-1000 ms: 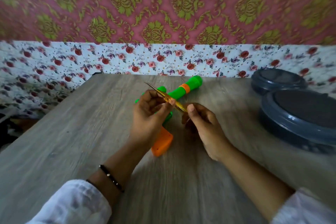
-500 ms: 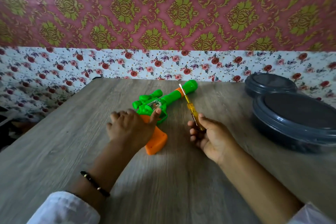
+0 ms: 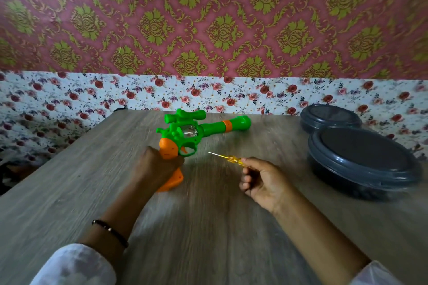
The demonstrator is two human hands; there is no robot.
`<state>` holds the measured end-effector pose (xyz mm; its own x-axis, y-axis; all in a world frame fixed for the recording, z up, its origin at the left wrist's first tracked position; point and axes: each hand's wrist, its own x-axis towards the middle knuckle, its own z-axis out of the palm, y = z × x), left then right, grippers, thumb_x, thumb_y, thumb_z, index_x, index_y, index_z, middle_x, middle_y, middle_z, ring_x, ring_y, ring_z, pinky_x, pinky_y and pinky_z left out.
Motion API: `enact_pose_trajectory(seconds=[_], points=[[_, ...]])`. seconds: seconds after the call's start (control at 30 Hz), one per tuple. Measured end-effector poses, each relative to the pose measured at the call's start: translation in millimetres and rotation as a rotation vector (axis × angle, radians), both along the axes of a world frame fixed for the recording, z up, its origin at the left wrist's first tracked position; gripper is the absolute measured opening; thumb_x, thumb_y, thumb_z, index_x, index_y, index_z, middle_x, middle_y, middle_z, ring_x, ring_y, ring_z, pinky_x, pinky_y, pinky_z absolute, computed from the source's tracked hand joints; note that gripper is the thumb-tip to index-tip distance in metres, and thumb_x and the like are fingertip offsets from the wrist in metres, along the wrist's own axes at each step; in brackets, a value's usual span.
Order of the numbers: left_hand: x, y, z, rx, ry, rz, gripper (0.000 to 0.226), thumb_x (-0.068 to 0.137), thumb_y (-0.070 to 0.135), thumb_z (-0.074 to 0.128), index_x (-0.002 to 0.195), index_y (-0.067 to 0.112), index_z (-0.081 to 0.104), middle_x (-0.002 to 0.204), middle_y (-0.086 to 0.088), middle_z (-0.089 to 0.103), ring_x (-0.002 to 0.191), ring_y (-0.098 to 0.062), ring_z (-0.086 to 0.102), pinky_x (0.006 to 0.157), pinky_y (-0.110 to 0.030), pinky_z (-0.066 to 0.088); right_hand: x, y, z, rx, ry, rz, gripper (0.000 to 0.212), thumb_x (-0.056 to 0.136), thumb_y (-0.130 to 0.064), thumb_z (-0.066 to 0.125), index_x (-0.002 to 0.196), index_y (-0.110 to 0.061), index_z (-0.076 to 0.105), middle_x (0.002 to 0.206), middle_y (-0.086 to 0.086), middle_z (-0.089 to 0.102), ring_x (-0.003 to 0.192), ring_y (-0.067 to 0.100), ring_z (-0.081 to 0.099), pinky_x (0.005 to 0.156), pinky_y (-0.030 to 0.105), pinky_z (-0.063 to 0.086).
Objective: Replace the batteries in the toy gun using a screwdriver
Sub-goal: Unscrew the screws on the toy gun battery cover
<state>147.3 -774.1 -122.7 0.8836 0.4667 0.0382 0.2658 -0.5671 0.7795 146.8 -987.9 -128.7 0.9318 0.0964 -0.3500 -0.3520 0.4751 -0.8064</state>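
Since half a second ago the toy gun (image 3: 185, 132) has been turned so its clear cylinder window and scope face up and its whole side shows, and the left hand (image 3: 155, 169) has shifted from lying over the green body down to the orange handle; the screwdriver (image 3: 229, 159), which then stood up beside the barrel, now lies low and points left toward the trigger guard; the left hand's grip is clenched around the orange handle, whose lower end sticks out below the fingers; the gun rests on the wooden worktop (image 3: 208, 227), barrel running right and slightly away, with an orange ring near the muzzle; the right hand (image 3: 261, 183) lies just right of the gun's handle, its grip curled round the yellow handle of the screwdriver, the thin metal tip stopping near the trigger guard without touching it; well to the right of the gun stand two dark grey lidded containers (image 3: 363, 159), the nearer one larger, the farther one partly behind it; a beaded bracelet (image 3: 110, 230) circles the left wrist, below the gun; the picture is somewhat blurred.
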Motion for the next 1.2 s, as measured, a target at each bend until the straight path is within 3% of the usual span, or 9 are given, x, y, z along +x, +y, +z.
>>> enact_pose_trajectory(seconds=[0.1, 0.17, 0.3, 0.4, 0.47, 0.63, 0.77, 0.97, 1.2], points=[[1, 2, -1, -0.274, -0.033, -0.073, 0.016, 0.074, 0.014, 0.076, 0.078, 0.005, 0.064, 0.073, -0.014, 0.065, 0.057, -0.021, 0.056, 0.057, -0.027, 0.044, -1, -1, 2, 0.071, 0.027, 0.033, 0.015, 0.084, -0.004, 0.06, 0.069, -0.007, 0.057, 0.052, 0.003, 0.044, 0.036, 0.01, 0.038, 0.039, 0.018, 0.032], [0, 1, -3, -0.436, -0.017, -0.152, 0.021, 0.076, 0.011, 0.073, 0.094, 0.001, 0.067, 0.081, -0.016, 0.07, 0.061, -0.02, 0.062, 0.058, -0.027, 0.049, -1, -3, 4, 0.116, 0.022, 0.041, 0.012, 0.083, -0.005, 0.061, 0.072, -0.007, 0.057, 0.049, 0.002, 0.045, 0.035, 0.008, 0.038, 0.036, 0.016, 0.033], [2, -2, -7, -0.71, -0.104, -0.228, 0.029, 0.084, 0.005, 0.065, 0.111, 0.008, 0.057, 0.085, -0.013, 0.069, 0.063, -0.018, 0.07, 0.058, -0.03, 0.057, 0, -9, 6, 0.136, -0.036, 0.031, 0.013, 0.085, -0.016, 0.063, 0.079, -0.005, 0.064, 0.049, -0.001, 0.045, 0.037, 0.007, 0.039, 0.036, 0.017, 0.034], [6, -6, -8, -1.003, -0.161, -0.259, 0.026, 0.094, 0.024, 0.054, 0.116, 0.012, 0.053, 0.088, -0.013, 0.065, 0.065, -0.021, 0.07, 0.059, -0.033, 0.058, 1, -11, 5, 0.112, -0.044, -0.007, 0.02, 0.086, -0.026, 0.062, 0.077, -0.009, 0.063, 0.049, 0.0, 0.048, 0.036, 0.007, 0.04, 0.035, 0.017, 0.032], [10, -10, -9, -1.098, -0.151, -0.278, 0.041, 0.096, 0.045, 0.042, 0.114, 0.01, 0.055, 0.084, -0.011, 0.065, 0.064, -0.019, 0.068, 0.06, -0.034, 0.057, 1, -11, 4, 0.105, -0.059, -0.023, 0.022, 0.088, -0.027, 0.059, 0.078, -0.009, 0.062, 0.05, 0.001, 0.052, 0.036, 0.008, 0.042, 0.035, 0.017, 0.033], [27, -17, -15, -1.121, -0.159, -0.26, 0.054, 0.099, 0.043, 0.029, 0.128, 0.005, 0.053, 0.083, -0.01, 0.07, 0.061, -0.016, 0.068, 0.06, -0.029, 0.053, 0, -5, 4, 0.108, -0.154, -0.016, 0.006, 0.081, -0.012, 0.061, 0.084, -0.008, 0.064, 0.057, 0.007, 0.055, 0.043, 0.012, 0.049, 0.039, 0.021, 0.039], [31, -24, -13, -1.064, -0.19, -0.271, 0.052, 0.098, 0.04, 0.032, 0.131, 0.004, 0.05, 0.092, -0.014, 0.069, 0.059, -0.015, 0.068, 0.051, -0.025, 0.054, -7, 1, 6, 0.032, -0.288, 0.031, 0.013, 0.068, -0.02, 0.065, 0.078, -0.011, 0.066, 0.054, 0.005, 0.053, 0.044, 0.013, 0.048, 0.039, 0.022, 0.039], [22, -28, -11, -0.992, -0.275, -0.278, 0.045, 0.099, 0.031, 0.037, 0.133, 0.003, 0.047, 0.094, -0.02, 0.066, 0.057, -0.015, 0.068, 0.048, -0.023, 0.053, -23, 14, 5, -0.221, -0.601, 0.085, 0.023, 0.082, -0.027, 0.06, 0.079, -0.005, 0.063, 0.057, 0.01, 0.056, 0.048, 0.02, 0.05, 0.04, 0.025, 0.038], [17, -25, -12, -0.964, -0.269, -0.275, 0.038, 0.1, 0.033, 0.036, 0.128, 0.01, 0.048, 0.09, -0.015, 0.067, 0.059, -0.014, 0.068, 0.05, -0.023, 0.053, -27, 17, 1, -0.316, -0.698, 0.151, 0.016, 0.086, -0.022, 0.058, 0.09, -0.009, 0.066, 0.074, 0.015, 0.068, 0.051, 0.024, 0.059, 0.043, 0.026, 0.044]])
